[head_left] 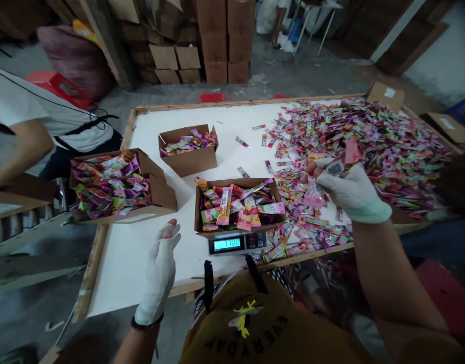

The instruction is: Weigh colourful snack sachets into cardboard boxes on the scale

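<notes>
My right hand (pixel 349 189), in a white glove, grips a few small candy sachets (pixel 335 168) above the near side of a big heap of the same sachets (pixel 369 136). Gloved in white too, my left hand (pixel 162 263) holds nothing; its fingers are apart over the bare white tabletop. Between my hands a cardboard box (pixel 240 232) filled with pink, purple and green sachets rests on a digital scale (pixel 238 243). The lit display seems to read 7706, though its digits are slightly blurred.
Behind the scale stands a smaller part-filled box (pixel 190 161). A larger open box (pixel 162 194) of sachets is at the left edge, near a person in a white shirt (pixel 27 96) beside a roller conveyor (pixel 23 222). Stacked cartons (pixel 228 45) line the back. A wooden rim (pixel 90 273) borders the table.
</notes>
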`<control>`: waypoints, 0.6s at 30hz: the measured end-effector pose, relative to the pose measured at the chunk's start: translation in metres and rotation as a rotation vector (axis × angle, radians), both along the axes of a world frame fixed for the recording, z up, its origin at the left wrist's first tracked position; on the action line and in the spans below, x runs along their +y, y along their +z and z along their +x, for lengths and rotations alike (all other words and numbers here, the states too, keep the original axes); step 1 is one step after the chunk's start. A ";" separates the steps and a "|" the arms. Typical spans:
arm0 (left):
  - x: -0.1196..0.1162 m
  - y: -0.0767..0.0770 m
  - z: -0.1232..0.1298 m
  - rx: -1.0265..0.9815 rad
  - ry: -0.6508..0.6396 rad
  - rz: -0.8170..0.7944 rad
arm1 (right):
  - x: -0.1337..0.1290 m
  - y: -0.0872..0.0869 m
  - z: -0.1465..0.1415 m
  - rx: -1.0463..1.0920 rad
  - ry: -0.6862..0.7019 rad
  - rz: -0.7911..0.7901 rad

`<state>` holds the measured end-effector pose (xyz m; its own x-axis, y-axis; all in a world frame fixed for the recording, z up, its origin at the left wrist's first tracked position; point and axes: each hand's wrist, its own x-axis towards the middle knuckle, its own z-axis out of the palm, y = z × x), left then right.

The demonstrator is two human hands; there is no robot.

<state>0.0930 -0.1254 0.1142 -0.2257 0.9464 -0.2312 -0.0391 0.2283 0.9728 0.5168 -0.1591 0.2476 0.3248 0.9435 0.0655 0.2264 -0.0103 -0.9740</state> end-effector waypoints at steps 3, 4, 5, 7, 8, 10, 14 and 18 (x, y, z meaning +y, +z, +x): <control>0.000 0.002 0.005 -0.008 -0.006 -0.009 | 0.003 0.003 -0.008 -0.011 0.058 -0.001; -0.001 0.002 0.005 -0.012 -0.002 -0.011 | 0.005 0.003 -0.012 0.001 0.078 -0.001; -0.001 0.002 0.005 -0.012 0.000 -0.013 | 0.007 0.004 -0.017 0.014 0.099 -0.001; -0.003 0.000 0.004 -0.008 -0.007 -0.018 | 0.014 0.006 -0.029 0.029 0.151 0.004; -0.003 -0.001 0.003 -0.005 -0.010 -0.019 | 0.018 0.007 -0.036 0.025 0.188 0.003; -0.003 -0.005 0.002 0.005 -0.012 -0.025 | 0.028 0.009 -0.052 -0.014 0.291 -0.010; -0.003 -0.011 0.001 0.022 -0.016 -0.041 | 0.051 0.015 -0.078 -0.247 0.553 -0.013; 0.000 -0.004 0.004 -0.012 -0.053 -0.006 | 0.053 0.016 -0.056 -0.491 0.432 -0.047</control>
<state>0.0965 -0.1254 0.1106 -0.1726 0.9555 -0.2390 -0.0385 0.2360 0.9710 0.4609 -0.1064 0.2640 -0.1415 0.9878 0.0653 0.6378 0.1414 -0.7571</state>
